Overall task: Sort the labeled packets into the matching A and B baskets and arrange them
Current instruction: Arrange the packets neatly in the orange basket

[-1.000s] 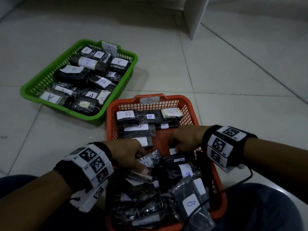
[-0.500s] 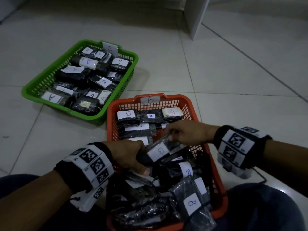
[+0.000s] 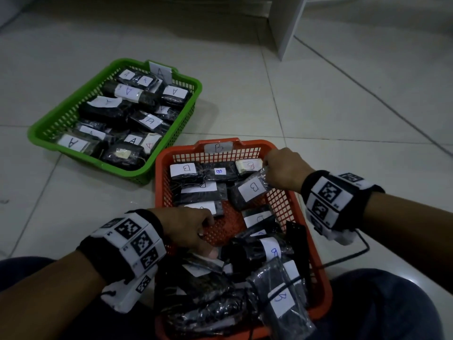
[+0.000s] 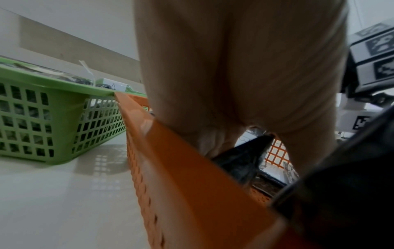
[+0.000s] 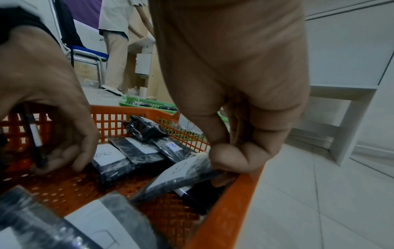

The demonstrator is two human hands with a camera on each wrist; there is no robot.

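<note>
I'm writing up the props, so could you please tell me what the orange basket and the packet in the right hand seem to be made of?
Orange basket: apparently moulded plastic, smooth, with grid-perforated walls. Packet: dark contents in glossy, crinkled clear film, likely plastic, with a white paper-like B label.

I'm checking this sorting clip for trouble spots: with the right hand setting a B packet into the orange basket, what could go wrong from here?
1. The right hand pinches only the crinkly wrap at one end of the black B-labelled packet, which hangs tilted; it may slip or land crooked across the tidy row.
2. The loose heap of black packets at the near end of the orange mesh basket is piled to the rim, so the left hand, working beside it, could knock some out.
</note>
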